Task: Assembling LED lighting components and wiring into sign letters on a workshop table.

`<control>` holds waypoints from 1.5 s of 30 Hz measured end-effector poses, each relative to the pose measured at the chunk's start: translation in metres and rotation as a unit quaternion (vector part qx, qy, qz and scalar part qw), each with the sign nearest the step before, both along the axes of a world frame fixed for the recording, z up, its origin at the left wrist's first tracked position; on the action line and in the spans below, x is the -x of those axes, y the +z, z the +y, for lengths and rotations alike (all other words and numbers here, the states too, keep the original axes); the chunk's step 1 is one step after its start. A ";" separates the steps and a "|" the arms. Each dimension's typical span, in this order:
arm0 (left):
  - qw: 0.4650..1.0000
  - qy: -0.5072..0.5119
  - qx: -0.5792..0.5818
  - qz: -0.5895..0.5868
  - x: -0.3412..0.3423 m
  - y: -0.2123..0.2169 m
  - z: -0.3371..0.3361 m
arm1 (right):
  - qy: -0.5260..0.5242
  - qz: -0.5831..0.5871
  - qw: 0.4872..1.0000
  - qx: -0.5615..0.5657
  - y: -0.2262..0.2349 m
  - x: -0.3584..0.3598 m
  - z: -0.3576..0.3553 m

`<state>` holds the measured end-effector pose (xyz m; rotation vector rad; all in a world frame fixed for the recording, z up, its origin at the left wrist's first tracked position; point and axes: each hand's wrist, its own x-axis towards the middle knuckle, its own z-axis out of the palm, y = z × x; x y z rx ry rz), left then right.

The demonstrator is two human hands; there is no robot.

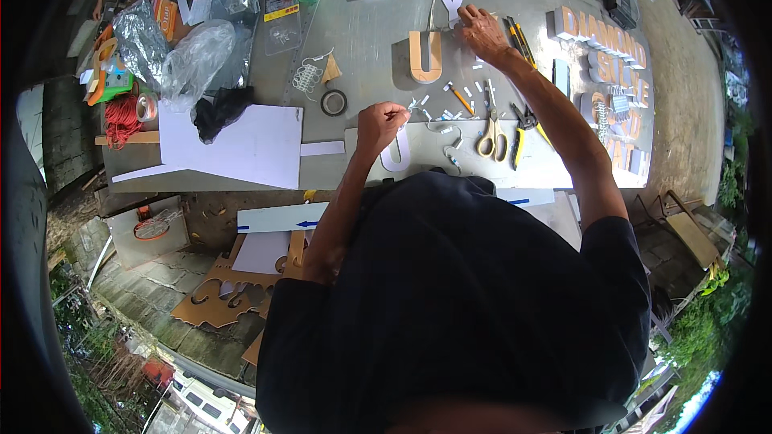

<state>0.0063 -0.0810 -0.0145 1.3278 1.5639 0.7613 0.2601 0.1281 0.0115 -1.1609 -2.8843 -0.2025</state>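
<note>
My left hand (383, 124) is closed in a pinch at the end of a thin wire with small white LED modules (447, 130), which trails to the right across the table. Below that hand lies a flat white U-shaped letter (396, 153). Farther off, my right hand (484, 34) reaches over the tabletop with its fingers bent and apart, beside a white Y-shaped letter (453, 6). What lies under its fingertips is hidden. Between the hands stands a tan-faced U-shaped letter (425, 58) with white sides, and a wire rises from it.
Scissors (491, 133), yellow-handled pliers (523, 130), a box cutter (521, 40) and an orange pencil (462, 100) lie nearby. Finished letters (599, 36) stand in rows at right. A tape roll (334, 102), white sheet (241, 145) and plastic bags (197, 64) are left.
</note>
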 end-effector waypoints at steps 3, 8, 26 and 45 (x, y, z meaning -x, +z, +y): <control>1.000 0.004 -0.019 -0.005 -0.001 -0.006 -0.001 | 0.029 -0.051 0.998 -0.006 0.003 -0.002 0.005; 0.999 0.011 -0.024 0.019 0.001 -0.010 0.007 | -0.116 0.200 0.973 0.014 0.033 -0.001 -0.007; 0.991 -0.029 -0.094 0.086 -0.016 -0.012 -0.007 | -0.223 0.729 0.523 0.382 0.128 -0.021 -0.132; 0.960 -0.051 -0.161 0.221 -0.021 0.006 -0.014 | -0.167 0.648 0.684 0.291 0.147 -0.014 -0.171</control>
